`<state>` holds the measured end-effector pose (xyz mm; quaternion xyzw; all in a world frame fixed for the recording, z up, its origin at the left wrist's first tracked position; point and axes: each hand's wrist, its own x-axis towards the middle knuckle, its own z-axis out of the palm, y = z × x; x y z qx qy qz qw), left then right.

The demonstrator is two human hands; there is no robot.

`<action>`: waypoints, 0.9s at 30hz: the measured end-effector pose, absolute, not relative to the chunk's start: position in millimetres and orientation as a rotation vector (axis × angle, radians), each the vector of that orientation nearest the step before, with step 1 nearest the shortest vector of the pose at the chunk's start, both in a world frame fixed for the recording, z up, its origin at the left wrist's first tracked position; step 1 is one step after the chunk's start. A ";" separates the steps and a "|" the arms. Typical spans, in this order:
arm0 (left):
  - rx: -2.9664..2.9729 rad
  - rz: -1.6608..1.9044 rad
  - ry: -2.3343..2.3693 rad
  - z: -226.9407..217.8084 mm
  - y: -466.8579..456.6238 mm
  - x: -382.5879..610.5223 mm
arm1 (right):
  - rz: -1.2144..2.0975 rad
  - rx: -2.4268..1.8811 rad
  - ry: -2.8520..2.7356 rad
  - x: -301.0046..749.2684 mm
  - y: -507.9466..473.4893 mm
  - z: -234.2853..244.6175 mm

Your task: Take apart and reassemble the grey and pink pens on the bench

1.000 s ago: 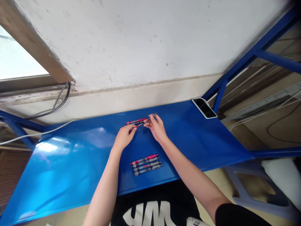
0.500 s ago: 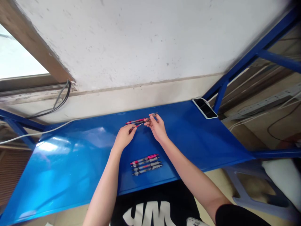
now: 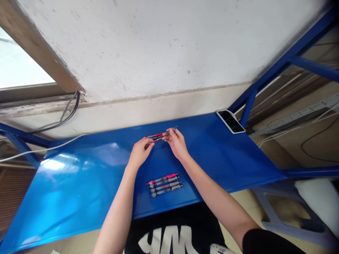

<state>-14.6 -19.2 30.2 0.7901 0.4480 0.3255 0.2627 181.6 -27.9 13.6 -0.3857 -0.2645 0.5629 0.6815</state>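
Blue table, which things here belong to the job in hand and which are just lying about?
Likely the job:
red piece, left hand
dark piece, right hand
far pens
near pens

Likely just lying about:
phone
white cable

Passing room over blue tabletop (image 3: 87,176) outside your left hand (image 3: 141,153) and right hand (image 3: 177,144), 4 pens (image 3: 164,186) blocking nearer you, wall (image 3: 169,53) beyond

You see a phone (image 3: 231,122) at the far right of the blue table (image 3: 217,160), a white cable (image 3: 47,151) over its far left corner, a spotted wall (image 3: 159,53) behind it.
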 end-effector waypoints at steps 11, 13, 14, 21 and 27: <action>2.126 0.881 1.223 31.6 -20.2 -13.8 | 1.260 -0.859 -0.636 181.5 -29.4 16.3; 2.129 0.878 1.222 31.8 -20.4 -13.8 | 1.256 -0.866 -0.641 182.0 -29.6 17.0; 2.130 0.876 1.224 31.9 -20.4 -13.8 | 1.254 -0.870 -0.646 182.1 -29.7 17.4; 2.130 0.863 1.225 30.5 -20.0 -13.6 | 1.240 -0.885 -0.688 181.1 -31.2 20.4; 2.149 0.884 1.225 31.9 -20.3 -13.8 | 1.244 -0.872 -0.669 180.9 -32.7 22.9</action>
